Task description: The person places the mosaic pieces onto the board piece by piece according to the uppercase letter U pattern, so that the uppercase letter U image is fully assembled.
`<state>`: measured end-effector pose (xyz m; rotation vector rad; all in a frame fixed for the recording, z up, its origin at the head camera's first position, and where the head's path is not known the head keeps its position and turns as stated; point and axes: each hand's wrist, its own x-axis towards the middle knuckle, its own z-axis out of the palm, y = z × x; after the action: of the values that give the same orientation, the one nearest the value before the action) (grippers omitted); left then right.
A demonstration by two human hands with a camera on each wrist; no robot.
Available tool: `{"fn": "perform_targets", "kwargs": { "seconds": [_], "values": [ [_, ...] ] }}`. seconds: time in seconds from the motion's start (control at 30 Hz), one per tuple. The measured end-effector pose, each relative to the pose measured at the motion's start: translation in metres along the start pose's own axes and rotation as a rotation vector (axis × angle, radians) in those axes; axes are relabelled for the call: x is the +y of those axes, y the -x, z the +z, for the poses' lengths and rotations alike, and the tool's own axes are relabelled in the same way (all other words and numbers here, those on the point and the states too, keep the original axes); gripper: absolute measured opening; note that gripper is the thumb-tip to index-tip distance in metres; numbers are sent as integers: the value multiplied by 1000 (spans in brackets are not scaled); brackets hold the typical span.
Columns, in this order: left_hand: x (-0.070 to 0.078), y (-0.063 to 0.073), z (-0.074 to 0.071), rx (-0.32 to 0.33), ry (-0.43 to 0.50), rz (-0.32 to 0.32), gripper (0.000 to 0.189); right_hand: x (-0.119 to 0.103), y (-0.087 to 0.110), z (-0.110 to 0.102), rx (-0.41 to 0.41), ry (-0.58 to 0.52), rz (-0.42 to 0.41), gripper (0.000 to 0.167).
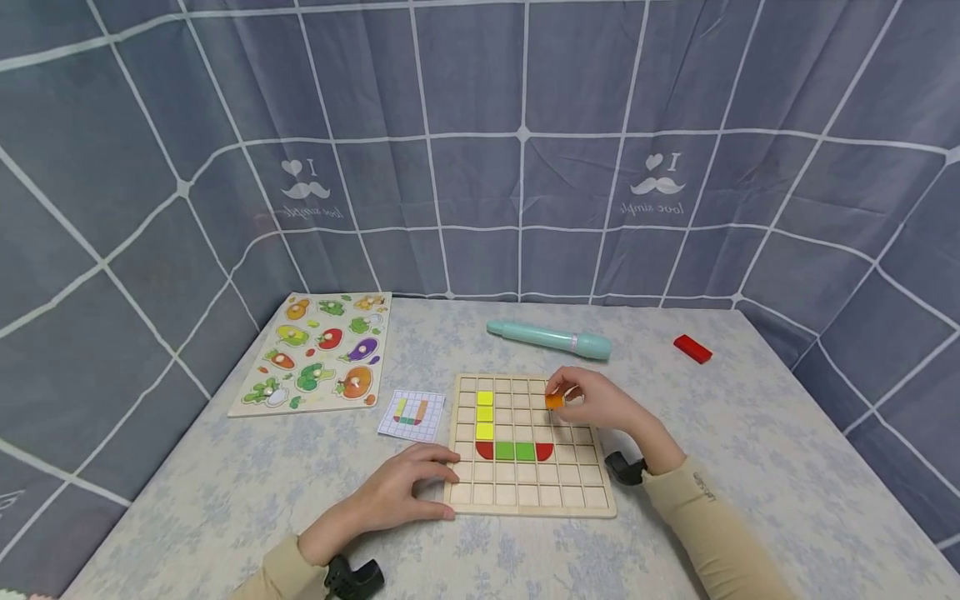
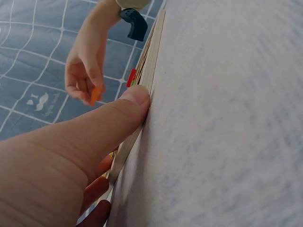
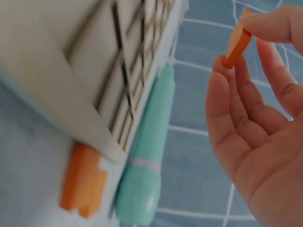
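A wooden grid board lies on the table. On it sit a column of yellow squares, green squares and a red rounded piece at either end of the green row. Above the board's upper right part, my right hand pinches an orange block between thumb and fingertips; the block is raised clear of the board. My left hand rests at the board's left edge, its fingers extended and the thumb touching the board's side.
A pattern card lies left of the board, near a vegetable puzzle board. Behind stands out a teal pen-shaped object, lying flat. A red block is far right. Orange pieces lie beside the board.
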<state>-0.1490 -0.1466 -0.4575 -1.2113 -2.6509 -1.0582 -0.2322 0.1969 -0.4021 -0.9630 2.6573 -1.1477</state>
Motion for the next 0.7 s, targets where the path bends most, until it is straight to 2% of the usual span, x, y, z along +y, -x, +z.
{"fn": "perform_targets", "kwargs": {
  "seconds": [0.2,0.37,0.7],
  "values": [
    [0,0,0,0,0,2,33,1,-3,14,-122,-20,2,19],
    [-1,0,0,1,2,4,34,2,-3,20,-182,-26,28,18],
    [-1,0,0,1,10,3,34,6,-5,27,-195,13,52,17]
  ]
}}
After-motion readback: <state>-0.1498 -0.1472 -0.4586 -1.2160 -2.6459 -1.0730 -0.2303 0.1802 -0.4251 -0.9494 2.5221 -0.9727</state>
